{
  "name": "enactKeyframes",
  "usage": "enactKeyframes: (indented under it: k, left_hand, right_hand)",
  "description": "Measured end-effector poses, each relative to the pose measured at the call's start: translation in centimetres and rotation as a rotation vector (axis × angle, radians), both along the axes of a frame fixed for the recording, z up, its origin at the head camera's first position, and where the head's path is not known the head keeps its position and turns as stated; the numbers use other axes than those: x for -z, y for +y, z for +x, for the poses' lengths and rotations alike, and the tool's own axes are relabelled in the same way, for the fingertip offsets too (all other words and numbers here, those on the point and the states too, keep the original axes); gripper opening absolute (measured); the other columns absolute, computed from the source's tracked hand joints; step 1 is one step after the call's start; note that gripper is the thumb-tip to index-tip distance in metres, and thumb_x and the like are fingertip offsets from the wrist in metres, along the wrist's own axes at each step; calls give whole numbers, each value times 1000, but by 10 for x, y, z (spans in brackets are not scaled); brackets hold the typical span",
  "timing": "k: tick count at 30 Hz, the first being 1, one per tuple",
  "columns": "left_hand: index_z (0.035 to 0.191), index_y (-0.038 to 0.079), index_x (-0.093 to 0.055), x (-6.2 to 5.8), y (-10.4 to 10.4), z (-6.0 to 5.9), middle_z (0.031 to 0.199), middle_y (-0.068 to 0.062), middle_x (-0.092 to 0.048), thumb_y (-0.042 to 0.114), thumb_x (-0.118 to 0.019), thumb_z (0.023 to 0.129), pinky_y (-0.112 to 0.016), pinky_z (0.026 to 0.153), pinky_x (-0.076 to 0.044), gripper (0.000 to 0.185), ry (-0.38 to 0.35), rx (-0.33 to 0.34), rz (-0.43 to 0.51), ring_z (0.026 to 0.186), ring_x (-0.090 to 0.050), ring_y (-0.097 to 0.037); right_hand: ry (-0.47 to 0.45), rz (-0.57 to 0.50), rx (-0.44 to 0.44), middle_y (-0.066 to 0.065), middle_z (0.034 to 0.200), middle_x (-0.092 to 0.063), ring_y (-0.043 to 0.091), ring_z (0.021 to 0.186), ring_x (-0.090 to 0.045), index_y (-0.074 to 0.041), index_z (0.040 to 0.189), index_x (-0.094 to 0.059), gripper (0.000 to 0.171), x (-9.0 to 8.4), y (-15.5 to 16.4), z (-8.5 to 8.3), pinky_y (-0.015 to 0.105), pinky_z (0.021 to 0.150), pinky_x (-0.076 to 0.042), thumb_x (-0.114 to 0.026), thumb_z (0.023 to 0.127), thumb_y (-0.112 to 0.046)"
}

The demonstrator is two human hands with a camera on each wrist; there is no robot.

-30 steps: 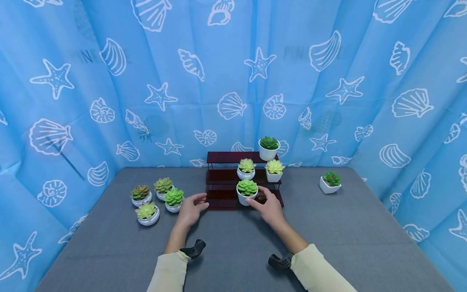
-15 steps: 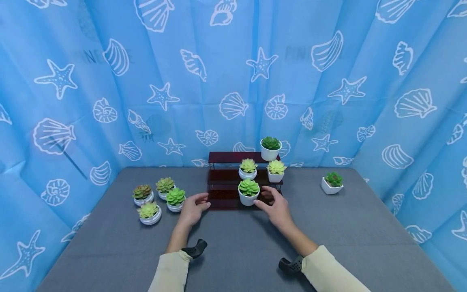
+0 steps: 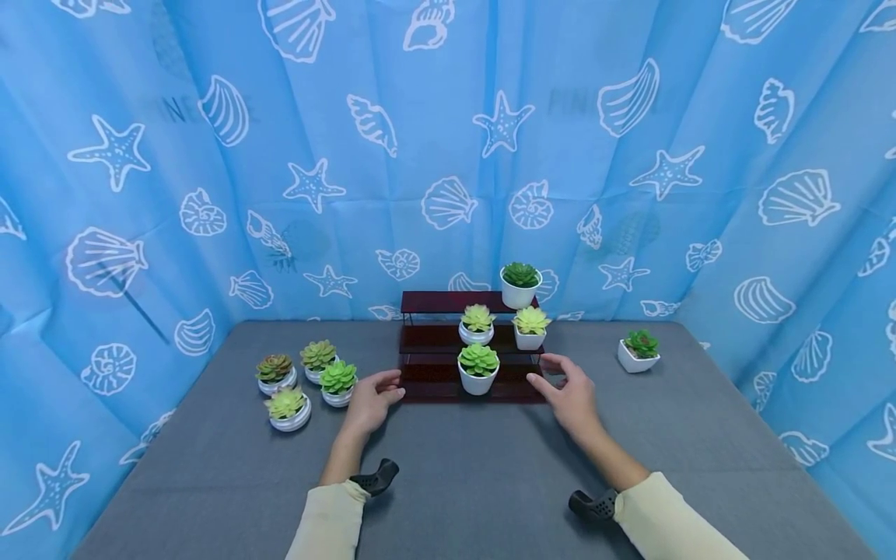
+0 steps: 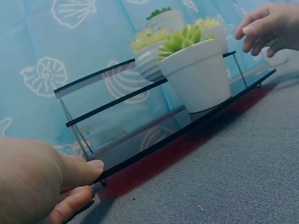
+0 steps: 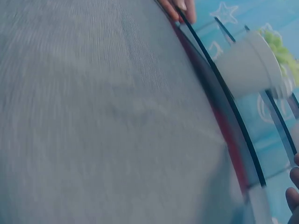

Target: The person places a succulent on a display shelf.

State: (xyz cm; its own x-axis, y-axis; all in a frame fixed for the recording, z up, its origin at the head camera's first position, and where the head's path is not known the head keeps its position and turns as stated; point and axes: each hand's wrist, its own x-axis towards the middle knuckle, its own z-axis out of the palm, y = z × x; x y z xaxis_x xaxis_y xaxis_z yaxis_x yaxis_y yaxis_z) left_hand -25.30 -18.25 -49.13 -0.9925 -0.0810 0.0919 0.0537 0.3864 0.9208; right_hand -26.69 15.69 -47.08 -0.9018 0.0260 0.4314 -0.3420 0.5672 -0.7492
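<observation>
A dark red three-tier display shelf (image 3: 435, 338) stands at the back middle of the table. On its lowest tier sits a bright green succulent in a white pot (image 3: 478, 381), also large in the left wrist view (image 4: 201, 77). My left hand (image 3: 369, 400) is at the shelf's left end; in the left wrist view its thumb (image 4: 88, 170) lies over the bottom tier's corner with fingers below, pinching it. My right hand (image 3: 572, 397) is off the pot, by the shelf's right end, fingers loosely bent and holding nothing.
A yellow-green succulent (image 3: 476, 325) and another in a square pot (image 3: 530, 330) share the middle tier. A dark green one (image 3: 519, 286) tops the shelf. Several potted succulents (image 3: 290, 412) stand on the left; one small pot (image 3: 637, 354) lies tilted at right. A blue curtain (image 3: 448, 155) hangs behind.
My right hand has let go of the bright green succulent's pot and moved right, to the shelf's right end. The pot stays on the lowest tier. My left hand keeps its place.
</observation>
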Motion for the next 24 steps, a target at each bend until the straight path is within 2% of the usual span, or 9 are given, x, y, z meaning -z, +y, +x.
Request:
enactKeyframes:
  k: [8, 15, 18, 21, 24]
  left_hand:
    - [125, -4, -61, 2, -1, 1, 114, -18, -65, 0, -64, 91, -43, 88, -49, 34, 27, 19, 1, 106, -60, -30]
    - [126, -1, -62, 2, -2, 1, 115, -15, -66, 2, -65, 92, -43, 89, -48, 35, 1, 1, 22, 106, -59, -27]
    - [126, -1, -62, 2, -2, 1, 114, -15, -66, 1, -65, 91, -43, 89, -48, 35, 11, 3, 17, 106, -60, -28]
    - [126, -1, -62, 2, -1, 0, 114, -15, -66, 1, -65, 91, -43, 89, -49, 35, 12, 5, 15, 106, -60, -27]
    - [126, -1, -62, 1, -1, 0, 115, -15, -66, 1, -65, 92, -42, 89, -49, 35, 8, 4, 18, 106, -59, -27]
  right_hand:
    - [88, 79, 45, 20, 112, -65, 34, 102, -57, 1, 119, -61, 38, 1, 30, -5, 52, 82, -47, -76, 86, -13]
    - [169, 165, 93, 22, 110, -64, 36, 102, -55, 3, 116, -62, 38, 4, 50, -11, 52, 85, -43, -77, 84, -11]
    - [200, 180, 122, 23, 108, -65, 37, 101, -55, 5, 114, -63, 37, 5, 58, -14, 52, 85, -42, -78, 83, -9]
    - [186, 170, 156, 23, 105, -65, 37, 99, -57, 5, 112, -64, 34, 5, 66, -16, 52, 85, -43, -77, 84, -9]
    - [124, 140, 199, 22, 104, -66, 36, 98, -59, 4, 111, -65, 31, 4, 74, -17, 51, 85, -44, -75, 87, -12]
